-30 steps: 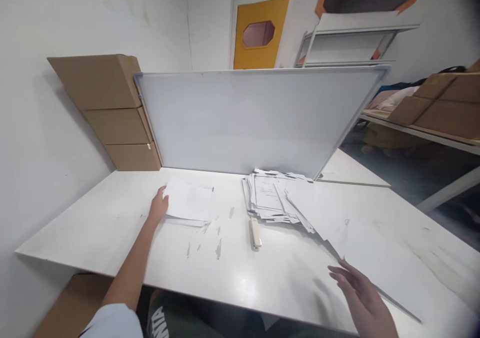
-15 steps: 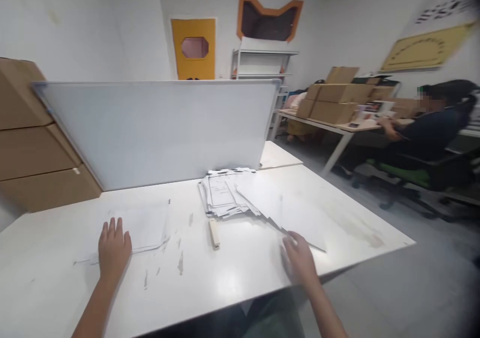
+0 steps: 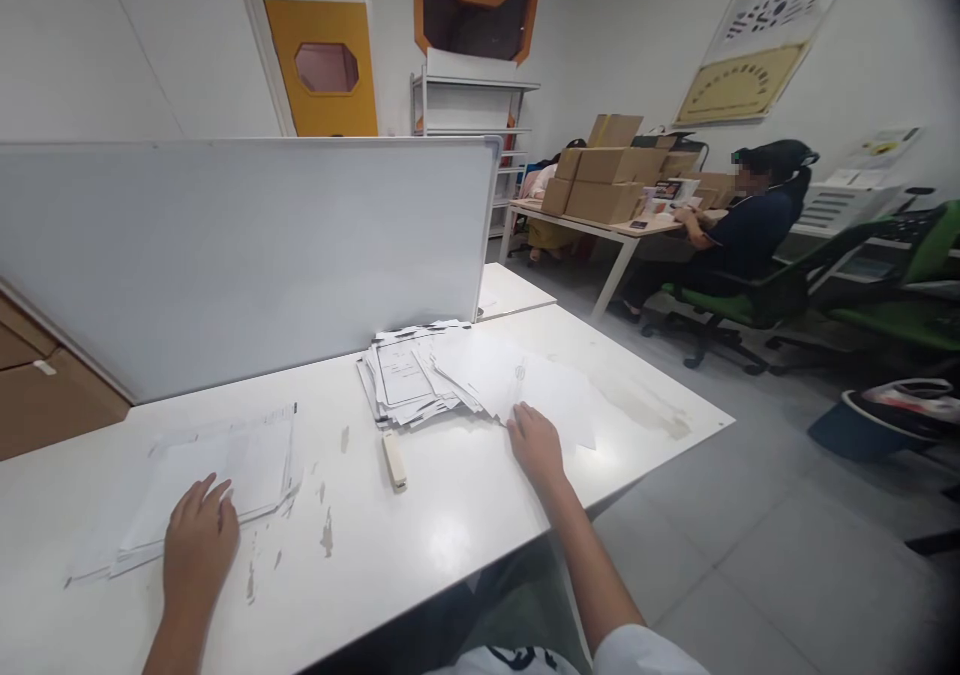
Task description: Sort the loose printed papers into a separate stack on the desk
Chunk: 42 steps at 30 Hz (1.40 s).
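My left hand point(image 3: 201, 535) rests on the near edge of a thin stack of papers point(image 3: 255, 455) at the left of the white table, fingers apart and slightly bent. At the right, my right hand point(image 3: 536, 445) is closed at the near edge of loose white sheets of paper point(image 3: 559, 395); its thumb is hidden. Those sheets fan out from an untidy pile of printed papers point(image 3: 405, 375) in the middle. Between the hands, nearer the pile, lies a cream-coloured stapler point(image 3: 394, 460).
A whiteboard point(image 3: 247, 265) stands along the table's far edge, with cardboard boxes point(image 3: 52, 395) behind its left end. Past the table's right edge point(image 3: 667, 465) is the floor. A person point(image 3: 757, 215) sits at another table holding stacked boxes point(image 3: 607, 180).
The view has turned right. My right hand has moved away from me across the table, and the fanned sheets now lie flatter. My left hand has slid to the near edge of its stack.
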Tool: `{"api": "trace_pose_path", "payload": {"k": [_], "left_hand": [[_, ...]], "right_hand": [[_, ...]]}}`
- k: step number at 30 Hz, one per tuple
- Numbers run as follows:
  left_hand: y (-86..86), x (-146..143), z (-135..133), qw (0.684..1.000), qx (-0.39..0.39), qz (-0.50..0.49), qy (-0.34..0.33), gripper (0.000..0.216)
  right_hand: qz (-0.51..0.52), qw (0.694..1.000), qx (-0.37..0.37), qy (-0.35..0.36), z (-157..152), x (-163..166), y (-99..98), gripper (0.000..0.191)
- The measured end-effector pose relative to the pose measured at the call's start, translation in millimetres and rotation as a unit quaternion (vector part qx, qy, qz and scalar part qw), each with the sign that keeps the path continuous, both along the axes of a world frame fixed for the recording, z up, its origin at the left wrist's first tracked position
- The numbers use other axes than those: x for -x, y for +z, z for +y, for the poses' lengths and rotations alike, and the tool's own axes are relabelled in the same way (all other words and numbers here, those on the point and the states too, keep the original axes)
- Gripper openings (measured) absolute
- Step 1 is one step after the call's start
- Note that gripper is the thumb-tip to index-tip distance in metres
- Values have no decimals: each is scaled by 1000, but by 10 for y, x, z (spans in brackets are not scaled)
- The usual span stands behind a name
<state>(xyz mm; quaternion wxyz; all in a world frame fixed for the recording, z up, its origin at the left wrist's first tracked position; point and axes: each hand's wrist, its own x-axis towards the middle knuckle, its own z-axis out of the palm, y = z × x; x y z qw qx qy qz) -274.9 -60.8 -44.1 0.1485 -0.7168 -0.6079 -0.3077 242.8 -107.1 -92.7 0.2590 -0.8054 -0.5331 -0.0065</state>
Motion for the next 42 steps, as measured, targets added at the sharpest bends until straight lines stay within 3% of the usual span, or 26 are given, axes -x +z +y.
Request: {"api": "trace_pose_path", "payload": {"k": [7, 10, 12, 15, 19, 23, 32, 42], "left_hand": [[13, 32, 22, 999, 49, -12, 5, 36], [16, 41, 11, 998, 61, -19, 15, 36], [10, 41, 3, 997, 67, -23, 19, 37], [0, 31, -6, 998, 58, -26, 19, 35], [22, -4, -40, 998, 44, -34, 23, 34], [69, -45, -96, 999, 32, -35, 14, 35], [98, -55, -105, 1000, -11, -7, -24, 32], [97, -6, -63, 998, -27, 21, -57, 33]], "right_hand": [[-17, 998, -42, -36, -122, 9, 78, 43], [-26, 999, -29, -27, -192, -101, 52, 55], [-1, 1000, -8, -11, -256, -211, 22, 60], [110, 993, -38, 15, -368, -364, 11, 45], [210, 972, -100, 20, -514, -439, 61, 21], [291, 945, -147, -41, -661, -395, 76, 33], [461, 840, -254, -128, -938, -287, 14, 44], [493, 813, -288, -114, -902, -214, 70, 47]]}}
